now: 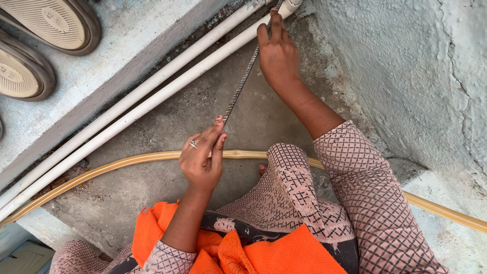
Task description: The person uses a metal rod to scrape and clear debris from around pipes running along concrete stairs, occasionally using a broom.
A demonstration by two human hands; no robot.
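Now | left hand [202,158] pinches lower end of twisted metal rod [242,82] | right hand [278,50] grips upper end, near white pipes [152,94]

We see our own arms and lap from above. Our sleeves [365,172] are dusty pink with a fine dark crosshatch print and end near the elbow; the forearms are bare. The same printed cloth covers our knee [289,172]. A bright orange scarf [274,253] with a woven texture lies bunched across our lap, over a dark patterned band. Our left hand [202,161] wears a silver ring [193,144], and its nails are painted red. Our right hand [278,53] is bare.
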